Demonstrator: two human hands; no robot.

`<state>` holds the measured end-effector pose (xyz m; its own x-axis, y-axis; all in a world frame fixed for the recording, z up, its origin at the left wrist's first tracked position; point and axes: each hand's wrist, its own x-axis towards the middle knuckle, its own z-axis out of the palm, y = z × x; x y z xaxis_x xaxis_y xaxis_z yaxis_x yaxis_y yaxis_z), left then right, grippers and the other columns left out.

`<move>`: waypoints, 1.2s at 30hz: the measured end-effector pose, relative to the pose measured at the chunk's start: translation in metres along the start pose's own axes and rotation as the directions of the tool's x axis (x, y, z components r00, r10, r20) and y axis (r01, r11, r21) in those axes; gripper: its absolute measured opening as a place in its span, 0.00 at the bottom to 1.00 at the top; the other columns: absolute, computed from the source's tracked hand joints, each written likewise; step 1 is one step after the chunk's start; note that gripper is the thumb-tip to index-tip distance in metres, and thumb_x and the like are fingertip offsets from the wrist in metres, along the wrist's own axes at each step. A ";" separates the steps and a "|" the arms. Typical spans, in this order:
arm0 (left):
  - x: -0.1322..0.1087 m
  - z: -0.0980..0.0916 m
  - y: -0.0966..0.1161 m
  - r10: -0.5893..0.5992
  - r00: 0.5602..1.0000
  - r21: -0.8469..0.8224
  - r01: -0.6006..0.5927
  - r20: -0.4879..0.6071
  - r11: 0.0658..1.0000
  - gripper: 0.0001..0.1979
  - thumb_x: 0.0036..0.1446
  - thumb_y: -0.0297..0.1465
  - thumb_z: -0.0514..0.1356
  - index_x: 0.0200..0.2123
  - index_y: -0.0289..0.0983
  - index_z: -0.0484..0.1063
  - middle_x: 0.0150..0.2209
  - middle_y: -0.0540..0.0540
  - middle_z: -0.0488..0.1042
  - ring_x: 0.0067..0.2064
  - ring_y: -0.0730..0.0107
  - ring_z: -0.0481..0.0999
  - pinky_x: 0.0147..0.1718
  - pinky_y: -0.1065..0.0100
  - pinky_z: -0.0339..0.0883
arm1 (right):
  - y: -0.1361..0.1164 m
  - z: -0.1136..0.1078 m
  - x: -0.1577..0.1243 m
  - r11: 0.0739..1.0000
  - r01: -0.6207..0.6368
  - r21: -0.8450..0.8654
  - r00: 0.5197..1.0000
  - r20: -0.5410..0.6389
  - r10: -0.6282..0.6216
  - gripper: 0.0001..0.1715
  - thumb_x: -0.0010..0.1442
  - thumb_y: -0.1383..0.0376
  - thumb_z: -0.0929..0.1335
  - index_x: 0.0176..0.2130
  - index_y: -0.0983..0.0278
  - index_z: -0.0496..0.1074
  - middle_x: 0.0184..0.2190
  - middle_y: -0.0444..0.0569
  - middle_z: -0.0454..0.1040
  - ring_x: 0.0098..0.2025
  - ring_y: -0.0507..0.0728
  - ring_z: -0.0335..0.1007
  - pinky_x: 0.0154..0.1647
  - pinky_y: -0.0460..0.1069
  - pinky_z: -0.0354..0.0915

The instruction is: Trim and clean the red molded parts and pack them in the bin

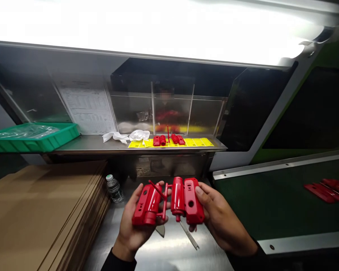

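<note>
A red moulded plastic piece (169, 201), two housings joined by a thin runner, is held up over the steel bench. My left hand (132, 226) grips the left housing from below, fingers wrapped round it. My right hand (220, 218) grips the right housing, thumb on its face. Under my right hand a thin metal blade (189, 235) sticks out downwards. I cannot tell how it is held.
On the steel shelf (96, 145) behind lie another red moulded piece (169, 140) on yellow sheets, a white cloth (127, 136) and a green tray (31, 137). Flat cardboard (42, 210) is stacked at left beside a water bottle (114, 188). More red parts (327, 188) lie on the green conveyor belt (277, 203) at right.
</note>
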<state>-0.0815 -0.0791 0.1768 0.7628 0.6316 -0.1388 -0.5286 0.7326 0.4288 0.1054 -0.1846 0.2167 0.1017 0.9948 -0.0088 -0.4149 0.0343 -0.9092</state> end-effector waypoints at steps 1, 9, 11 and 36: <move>-0.002 -0.003 0.005 -0.014 1.000 -0.029 0.013 -0.027 1.000 0.25 0.69 0.42 0.48 0.59 0.31 0.67 0.44 0.32 0.82 0.39 0.48 0.85 0.29 0.54 0.81 | 0.001 0.004 0.006 1.000 0.002 0.007 1.000 0.009 -0.002 0.23 0.68 0.52 0.64 0.55 0.64 0.67 0.36 0.50 0.79 0.29 0.53 0.75 0.23 0.47 0.72; -0.008 0.009 0.012 0.088 0.954 -0.116 -0.126 -0.285 0.985 0.30 0.71 0.39 0.46 0.62 0.18 0.58 0.51 0.17 0.76 0.56 0.31 0.75 0.47 0.33 0.75 | 0.017 -0.025 0.058 0.974 -0.212 0.074 0.972 -0.088 0.219 0.15 0.69 0.61 0.64 0.42 0.71 0.73 0.27 0.49 0.77 0.25 0.51 0.74 0.21 0.43 0.73; -0.010 0.016 0.009 0.090 0.964 -0.130 -0.126 -0.248 0.984 0.30 0.70 0.41 0.45 0.60 0.18 0.61 0.53 0.19 0.75 0.59 0.30 0.72 0.53 0.27 0.67 | 0.023 -0.037 0.062 0.954 -0.283 0.097 0.952 -0.096 0.291 0.14 0.69 0.63 0.63 0.42 0.71 0.73 0.26 0.49 0.77 0.23 0.49 0.73 0.20 0.40 0.70; -0.071 -0.069 -0.016 -0.005 0.925 0.117 0.053 -0.381 0.992 0.28 0.61 0.50 0.57 0.46 0.28 0.75 0.37 0.33 0.81 0.32 0.48 0.82 0.22 0.58 0.77 | 0.135 -0.059 0.005 0.664 0.403 -0.630 0.915 0.248 -0.319 0.15 0.64 0.65 0.69 0.51 0.52 0.73 0.55 0.47 0.76 0.56 0.59 0.72 0.58 0.57 0.66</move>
<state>-0.1524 -0.1181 0.1182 0.5660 0.6773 -0.4700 -0.4400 0.7303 0.5225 0.1034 -0.1810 0.0696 0.0012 0.9227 0.3855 0.3346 0.3629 -0.8697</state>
